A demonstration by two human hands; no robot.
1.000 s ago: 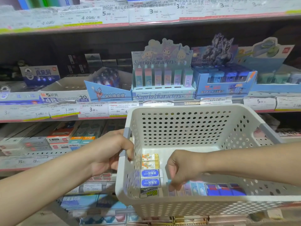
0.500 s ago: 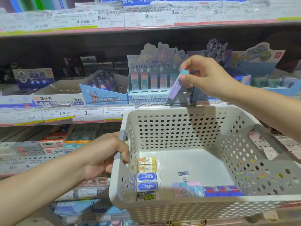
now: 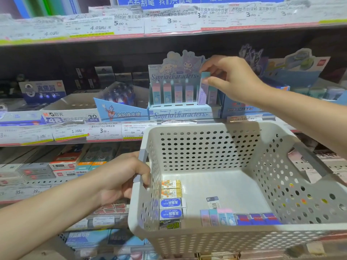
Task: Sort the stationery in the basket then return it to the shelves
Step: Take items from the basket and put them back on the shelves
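Right hand [image 3: 232,79] pinching the pastel eraser [image 3: 203,89] by its top, lowering it upright into the Sanrio display box [image 3: 185,107] beside matching ones, left hand [image 3: 122,177] gripping the handle to steady the basket [image 3: 234,229], sorted rows awaiting inside

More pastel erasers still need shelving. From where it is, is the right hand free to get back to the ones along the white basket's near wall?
Probably yes, after letting go: the right hand pinches a pastel eraser, and the white perforated basket is open-topped above the pastel row.
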